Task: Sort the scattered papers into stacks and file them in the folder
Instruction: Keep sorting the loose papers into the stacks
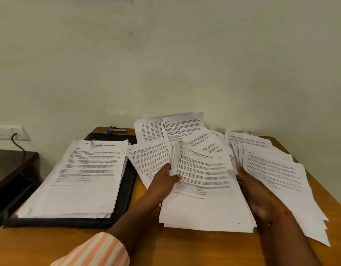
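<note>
From my remote seat, I see a stack of papers (79, 179) lying on the folder (125, 191), which sits on the table (41, 246). A stapler (118, 128) lies just behind the folder, a second pile (204, 208) lies just to its right, and loose sheets (277, 169) spread further right.

Dim, flat, yellowish indoor light; soft shadows at near left; wide-angle bending at edges; the right hand (261, 200) is motion-blurred.

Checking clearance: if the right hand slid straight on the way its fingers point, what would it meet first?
Most likely the fanned loose sheets just beyond the right hand, which lies along the stack at its right edge. Depth is hard to judge.
</note>
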`<action>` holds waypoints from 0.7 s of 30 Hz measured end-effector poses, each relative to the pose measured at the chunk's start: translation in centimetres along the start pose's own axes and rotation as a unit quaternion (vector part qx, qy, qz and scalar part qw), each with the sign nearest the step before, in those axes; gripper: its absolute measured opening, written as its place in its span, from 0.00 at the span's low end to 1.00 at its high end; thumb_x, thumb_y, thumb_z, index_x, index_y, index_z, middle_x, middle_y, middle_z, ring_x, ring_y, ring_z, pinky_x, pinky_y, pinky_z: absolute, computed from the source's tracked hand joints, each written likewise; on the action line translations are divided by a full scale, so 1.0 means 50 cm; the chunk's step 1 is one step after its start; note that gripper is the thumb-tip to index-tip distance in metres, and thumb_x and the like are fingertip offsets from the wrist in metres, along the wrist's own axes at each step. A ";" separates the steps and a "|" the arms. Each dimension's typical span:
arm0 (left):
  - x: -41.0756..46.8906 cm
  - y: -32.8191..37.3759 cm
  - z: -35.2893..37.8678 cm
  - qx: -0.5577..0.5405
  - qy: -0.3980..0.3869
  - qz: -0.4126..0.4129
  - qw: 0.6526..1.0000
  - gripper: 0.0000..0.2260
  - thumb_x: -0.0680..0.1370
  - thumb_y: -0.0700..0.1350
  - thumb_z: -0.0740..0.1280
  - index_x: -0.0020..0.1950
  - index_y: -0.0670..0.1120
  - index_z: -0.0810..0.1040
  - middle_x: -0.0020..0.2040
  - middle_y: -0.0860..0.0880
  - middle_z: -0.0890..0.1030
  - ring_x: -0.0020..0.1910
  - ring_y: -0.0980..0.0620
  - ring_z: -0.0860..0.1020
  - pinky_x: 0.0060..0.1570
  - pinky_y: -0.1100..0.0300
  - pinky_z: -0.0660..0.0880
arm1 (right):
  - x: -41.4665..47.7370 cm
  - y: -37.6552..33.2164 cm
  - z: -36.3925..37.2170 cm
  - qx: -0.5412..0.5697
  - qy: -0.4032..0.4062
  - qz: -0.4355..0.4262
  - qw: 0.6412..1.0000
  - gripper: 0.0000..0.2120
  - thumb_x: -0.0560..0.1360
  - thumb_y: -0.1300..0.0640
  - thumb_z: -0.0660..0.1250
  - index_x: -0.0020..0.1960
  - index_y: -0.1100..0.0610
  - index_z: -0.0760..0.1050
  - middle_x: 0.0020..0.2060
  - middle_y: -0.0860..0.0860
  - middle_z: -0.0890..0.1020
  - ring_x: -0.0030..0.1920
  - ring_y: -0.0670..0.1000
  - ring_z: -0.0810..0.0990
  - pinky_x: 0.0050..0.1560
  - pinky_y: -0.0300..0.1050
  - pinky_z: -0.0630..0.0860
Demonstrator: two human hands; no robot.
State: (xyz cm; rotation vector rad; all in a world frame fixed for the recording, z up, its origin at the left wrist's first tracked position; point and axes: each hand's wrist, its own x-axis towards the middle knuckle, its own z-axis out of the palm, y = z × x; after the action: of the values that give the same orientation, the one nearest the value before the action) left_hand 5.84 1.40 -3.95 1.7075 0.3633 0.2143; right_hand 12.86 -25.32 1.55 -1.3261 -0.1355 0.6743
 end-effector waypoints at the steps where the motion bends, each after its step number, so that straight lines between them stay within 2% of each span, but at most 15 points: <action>1: 0.001 -0.001 0.001 -0.001 -0.001 -0.006 1.000 0.16 0.80 0.40 0.70 0.68 0.46 0.75 0.62 0.49 0.81 0.60 0.51 0.80 0.62 0.57 0.76 | 0.005 0.004 0.000 -0.030 -0.003 -0.008 1.000 0.19 0.80 0.47 0.66 0.66 0.56 0.78 0.61 0.58 0.83 0.61 0.61 0.82 0.68 0.61 0.72; 3: 0.004 0.000 0.002 -0.018 0.001 -0.015 1.000 0.16 0.79 0.37 0.69 0.67 0.45 0.76 0.61 0.49 0.83 0.59 0.50 0.81 0.63 0.53 0.77 | 0.017 0.017 -0.004 -0.094 0.012 -0.037 0.995 0.19 0.76 0.55 0.72 0.66 0.59 0.78 0.61 0.58 0.83 0.59 0.59 0.83 0.66 0.61 0.75; 6: 0.009 0.007 -0.002 -0.067 0.012 -0.036 0.997 0.18 0.78 0.30 0.66 0.65 0.43 0.76 0.62 0.45 0.83 0.59 0.44 0.81 0.63 0.47 0.77 | 0.022 0.028 0.008 -0.110 -0.001 -0.076 0.991 0.16 0.79 0.63 0.68 0.67 0.58 0.77 0.61 0.54 0.83 0.60 0.55 0.83 0.66 0.58 0.75; 8: 0.008 0.014 -0.002 -0.091 0.004 -0.051 0.995 0.20 0.77 0.27 0.65 0.67 0.41 0.75 0.62 0.42 0.82 0.60 0.41 0.81 0.61 0.47 0.78 | 0.028 0.035 0.025 -0.108 -0.009 -0.092 0.990 0.16 0.81 0.61 0.66 0.69 0.56 0.76 0.62 0.51 0.83 0.62 0.53 0.82 0.68 0.57 0.73; 10: 0.007 0.017 -0.003 -0.087 -0.007 -0.053 0.995 0.20 0.77 0.27 0.65 0.68 0.39 0.74 0.62 0.42 0.82 0.60 0.41 0.80 0.60 0.50 0.78 | 0.036 0.045 0.041 -0.154 -0.001 -0.113 0.982 0.16 0.82 0.57 0.66 0.69 0.52 0.75 0.62 0.47 0.83 0.62 0.50 0.82 0.69 0.57 0.73; 13: -0.003 0.027 -0.011 -0.099 -0.010 -0.026 0.995 0.14 0.80 0.32 0.67 0.63 0.45 0.77 0.57 0.48 0.84 0.52 0.53 0.82 0.49 0.64 0.79 | 0.043 0.051 0.044 -0.176 0.014 -0.141 0.974 0.16 0.82 0.55 0.66 0.69 0.49 0.76 0.62 0.45 0.83 0.63 0.48 0.81 0.70 0.56 0.72; 15: -0.014 0.036 -0.022 -0.105 0.006 -0.017 0.994 0.12 0.80 0.35 0.68 0.62 0.46 0.78 0.54 0.54 0.84 0.49 0.58 0.83 0.43 0.69 0.78 | 0.046 0.053 0.042 -0.147 0.007 -0.148 0.978 0.16 0.82 0.56 0.66 0.69 0.50 0.75 0.63 0.47 0.83 0.64 0.50 0.81 0.69 0.56 0.72; 17: -0.016 0.038 -0.031 -0.116 -0.004 -0.012 0.993 0.12 0.81 0.37 0.69 0.63 0.47 0.79 0.55 0.55 0.85 0.52 0.56 0.84 0.45 0.68 0.79 | 0.045 0.053 0.048 -0.120 -0.018 -0.135 0.983 0.17 0.82 0.56 0.66 0.70 0.53 0.75 0.63 0.49 0.82 0.64 0.51 0.81 0.67 0.54 0.73; 19: -0.019 0.039 -0.037 -0.089 0.016 -0.009 0.996 0.12 0.81 0.37 0.68 0.62 0.49 0.78 0.55 0.57 0.84 0.56 0.54 0.83 0.46 0.69 0.77 | 0.051 0.056 0.060 -0.136 -0.028 -0.102 0.985 0.15 0.81 0.50 0.66 0.67 0.52 0.77 0.60 0.49 0.84 0.61 0.51 0.83 0.63 0.53 0.76; 21: -0.016 0.037 -0.042 -0.046 0.067 0.001 0.997 0.13 0.81 0.39 0.68 0.63 0.51 0.75 0.54 0.60 0.81 0.58 0.53 0.79 0.51 0.66 0.73 | 0.082 0.042 0.070 -0.230 0.041 -0.104 0.967 0.16 0.80 0.42 0.66 0.59 0.52 0.81 0.54 0.48 0.86 0.55 0.51 0.84 0.59 0.51 0.77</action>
State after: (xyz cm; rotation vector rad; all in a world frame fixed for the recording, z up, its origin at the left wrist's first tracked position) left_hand 4.59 2.81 -1.73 1.6077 0.4438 0.3425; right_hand 13.76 -20.00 -0.62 -1.7544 -0.3765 0.4185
